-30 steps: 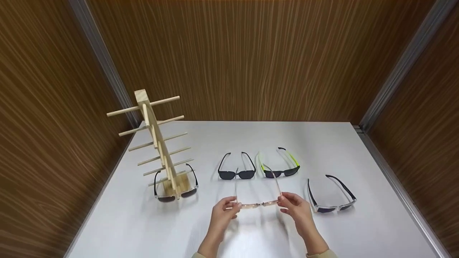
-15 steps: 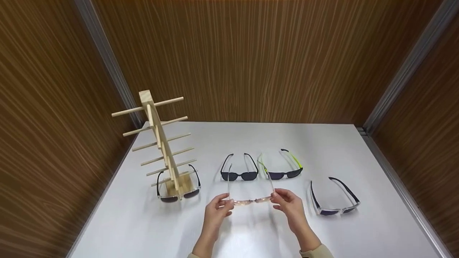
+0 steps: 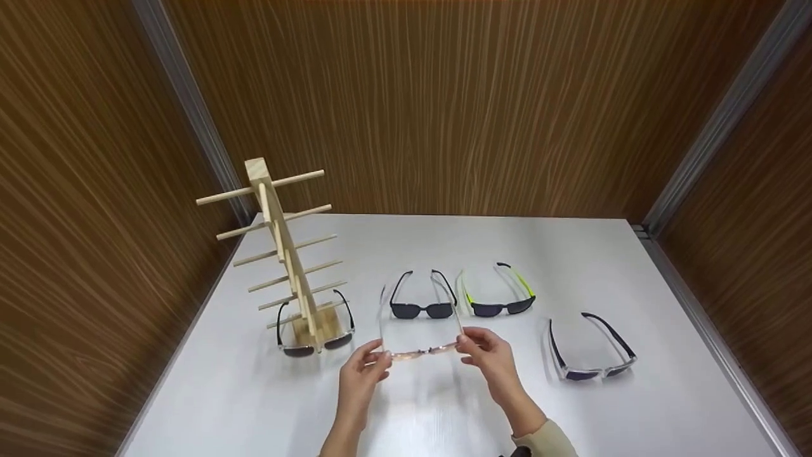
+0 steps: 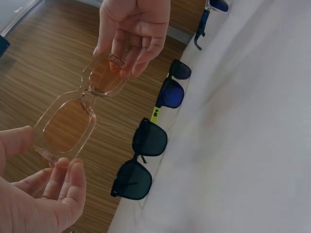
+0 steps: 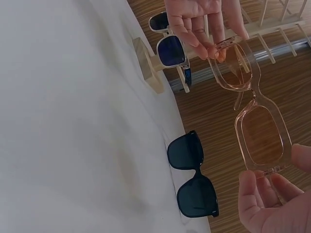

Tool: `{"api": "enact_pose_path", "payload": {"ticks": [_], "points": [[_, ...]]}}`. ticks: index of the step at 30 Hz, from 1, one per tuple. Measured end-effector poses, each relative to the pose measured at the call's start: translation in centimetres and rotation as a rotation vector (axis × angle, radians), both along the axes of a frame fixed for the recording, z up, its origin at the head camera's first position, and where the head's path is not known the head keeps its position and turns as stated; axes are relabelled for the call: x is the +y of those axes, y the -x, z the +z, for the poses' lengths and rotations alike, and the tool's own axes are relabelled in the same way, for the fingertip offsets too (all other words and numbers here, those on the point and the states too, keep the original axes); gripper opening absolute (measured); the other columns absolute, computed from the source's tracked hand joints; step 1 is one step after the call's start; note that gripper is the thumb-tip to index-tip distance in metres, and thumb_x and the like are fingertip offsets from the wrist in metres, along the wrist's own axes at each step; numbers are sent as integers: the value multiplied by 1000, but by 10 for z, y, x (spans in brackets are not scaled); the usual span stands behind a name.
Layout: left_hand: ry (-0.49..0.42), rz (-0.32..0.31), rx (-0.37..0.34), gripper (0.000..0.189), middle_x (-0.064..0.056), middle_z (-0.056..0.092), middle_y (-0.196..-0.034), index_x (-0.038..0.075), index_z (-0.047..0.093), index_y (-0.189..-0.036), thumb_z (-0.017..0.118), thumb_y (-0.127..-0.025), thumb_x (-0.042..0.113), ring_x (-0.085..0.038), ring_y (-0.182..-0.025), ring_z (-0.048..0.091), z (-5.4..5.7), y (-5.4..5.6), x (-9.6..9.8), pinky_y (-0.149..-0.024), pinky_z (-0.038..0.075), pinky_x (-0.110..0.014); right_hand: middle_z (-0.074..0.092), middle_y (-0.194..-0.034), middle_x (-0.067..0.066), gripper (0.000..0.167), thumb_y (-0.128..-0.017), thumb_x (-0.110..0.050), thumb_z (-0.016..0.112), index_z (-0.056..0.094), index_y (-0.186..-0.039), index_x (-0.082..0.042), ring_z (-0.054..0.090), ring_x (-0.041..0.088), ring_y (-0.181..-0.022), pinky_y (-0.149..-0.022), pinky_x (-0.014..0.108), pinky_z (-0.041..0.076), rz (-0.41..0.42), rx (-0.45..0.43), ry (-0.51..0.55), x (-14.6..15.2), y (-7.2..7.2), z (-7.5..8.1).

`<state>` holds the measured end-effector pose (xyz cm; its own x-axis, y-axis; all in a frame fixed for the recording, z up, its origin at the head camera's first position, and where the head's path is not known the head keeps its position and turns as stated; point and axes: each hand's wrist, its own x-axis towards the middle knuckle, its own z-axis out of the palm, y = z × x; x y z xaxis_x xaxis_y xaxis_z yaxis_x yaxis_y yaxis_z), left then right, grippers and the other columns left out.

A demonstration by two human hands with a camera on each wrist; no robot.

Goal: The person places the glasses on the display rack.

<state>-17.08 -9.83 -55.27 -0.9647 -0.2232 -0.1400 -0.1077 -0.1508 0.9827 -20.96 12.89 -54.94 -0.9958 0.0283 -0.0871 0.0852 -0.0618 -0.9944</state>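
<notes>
A pair of sunglasses with a clear pinkish frame and orange-tinted lenses [image 4: 68, 127] is held above the table between both hands, its temples unfolded and pointing away. My left hand [image 3: 360, 381] pinches one end of the front near the hinge. At the opposite end, my right hand [image 3: 495, 366] pinches the other corner. Both wrist views show thumb and fingertips on the frame's corners. To the left stands a wooden display rack [image 3: 282, 247] with several crossing rods. Clear-framed sunglasses with black temples [image 3: 338, 341] sit at its lowest level.
Black sunglasses [image 3: 423, 311] lie just beyond the held pair. Sunglasses with neon-yellow temples [image 3: 504, 308] lie to their right. Another clear-framed pair with dark temples [image 3: 599, 373] rests farther right on the white table [image 3: 571, 254]. Wood-grain panels [image 3: 444, 108] enclose the sides and back.
Both hands have carried the pinkish sunglasses leftward, toward the rack, keeping their grip. The camera view has shifted slightly. The sunglasses on the table and rack stay where they were.
</notes>
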Motion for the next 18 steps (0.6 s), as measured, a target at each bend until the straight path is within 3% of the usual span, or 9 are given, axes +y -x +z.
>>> {"api": "enact_pose_path", "payload": {"ticks": [18], "points": [[7,88,-9,47,-7,63,-91,-6,53,-123,71,-83,14,-14,-80,63,9,-13,-28,-71,52,-29,63,-101,19,35,-88,-15,65,57,-114,7,63,22,-87,-74,36,53,135,73,-28,-30,7,9]]}}
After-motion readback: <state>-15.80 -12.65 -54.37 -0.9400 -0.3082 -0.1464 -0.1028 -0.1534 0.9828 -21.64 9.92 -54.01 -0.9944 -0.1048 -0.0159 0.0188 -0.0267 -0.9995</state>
